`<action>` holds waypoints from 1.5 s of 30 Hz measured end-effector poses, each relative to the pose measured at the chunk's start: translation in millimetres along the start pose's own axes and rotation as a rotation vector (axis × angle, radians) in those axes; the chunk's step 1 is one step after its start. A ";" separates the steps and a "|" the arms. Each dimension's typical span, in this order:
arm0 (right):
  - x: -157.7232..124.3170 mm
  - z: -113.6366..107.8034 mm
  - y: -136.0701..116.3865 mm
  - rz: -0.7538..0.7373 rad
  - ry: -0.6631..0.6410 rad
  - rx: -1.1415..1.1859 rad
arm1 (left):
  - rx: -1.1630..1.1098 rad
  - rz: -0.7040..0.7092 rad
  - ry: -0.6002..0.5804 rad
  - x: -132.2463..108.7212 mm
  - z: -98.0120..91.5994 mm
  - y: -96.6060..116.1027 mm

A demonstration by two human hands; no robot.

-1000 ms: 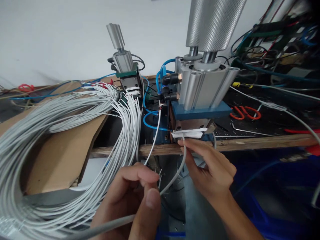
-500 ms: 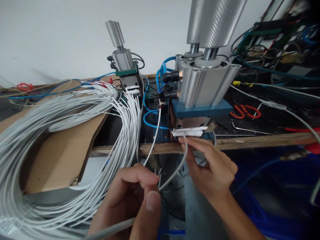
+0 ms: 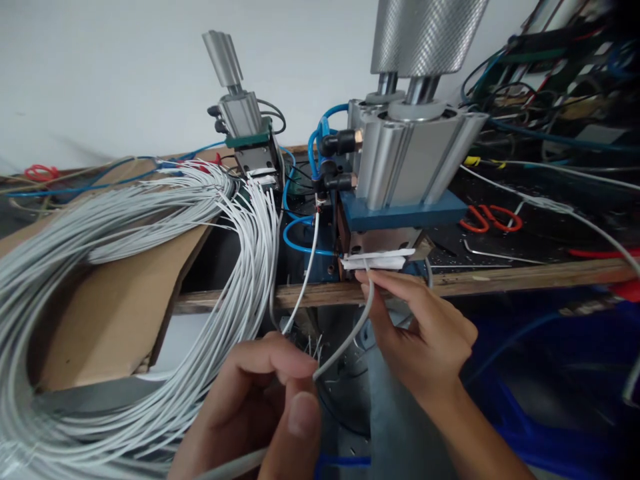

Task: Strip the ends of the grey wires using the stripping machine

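Note:
A grey cable (image 3: 349, 339) runs from my left hand (image 3: 265, 400) up to the front of a pneumatic press (image 3: 410, 160) with a blue plate. My left hand is closed round the cable in the lower middle, and more of it comes out below the thumb. With thumb and index finger, my right hand (image 3: 425, 327) pinches the cable near its upper end. That end goes in at the white-padded slot (image 3: 377, 261) under the press, so its tip is hidden. A thin white cable (image 3: 307, 273) hangs from the fittings left of the press.
At left a big coil of white cables (image 3: 125, 427) lies over a cardboard sheet (image 3: 110, 307). A smaller press (image 3: 241, 120) stands behind it. Red-handled scissors (image 3: 493, 219) and a hex key (image 3: 500, 253) lie right of the press, behind the wooden bench edge (image 3: 490, 281).
The view has shifted slightly, with the presses and coil a little higher and further left in the picture. Both hands keep their hold on the cable at the slot.

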State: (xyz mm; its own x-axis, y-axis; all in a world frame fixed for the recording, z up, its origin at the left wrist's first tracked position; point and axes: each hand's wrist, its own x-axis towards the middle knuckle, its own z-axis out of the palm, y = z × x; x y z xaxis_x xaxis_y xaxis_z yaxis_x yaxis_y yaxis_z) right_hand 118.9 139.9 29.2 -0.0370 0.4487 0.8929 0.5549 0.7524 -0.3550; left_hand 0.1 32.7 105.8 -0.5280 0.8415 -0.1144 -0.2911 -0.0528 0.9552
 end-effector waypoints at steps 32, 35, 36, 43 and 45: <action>-3.7 2.1 -4.4 0.041 0.015 0.011 | 0.028 -0.035 -0.248 7.6 -24.2 -2.7; -3.0 1.5 -5.4 0.049 0.010 0.003 | 0.044 -0.041 -0.233 7.0 -24.7 -3.1; -2.8 1.4 -5.7 0.053 0.009 0.002 | 0.051 -0.043 -0.224 6.5 -24.7 -3.2; -3.0 3.4 -5.0 0.052 0.020 0.008 | 0.078 -0.002 -0.172 5.3 -22.4 -5.0; -3.3 3.6 -4.6 0.049 0.022 -0.002 | 0.051 0.008 -0.172 5.9 -21.7 -5.1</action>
State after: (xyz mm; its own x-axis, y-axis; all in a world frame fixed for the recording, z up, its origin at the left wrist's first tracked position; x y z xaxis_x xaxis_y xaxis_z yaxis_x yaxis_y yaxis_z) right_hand 113.6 136.6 26.8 0.0084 0.4748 0.8801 0.5574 0.7285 -0.3983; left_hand -18.8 26.3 94.3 -0.3843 0.9211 -0.0629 -0.2445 -0.0358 0.9690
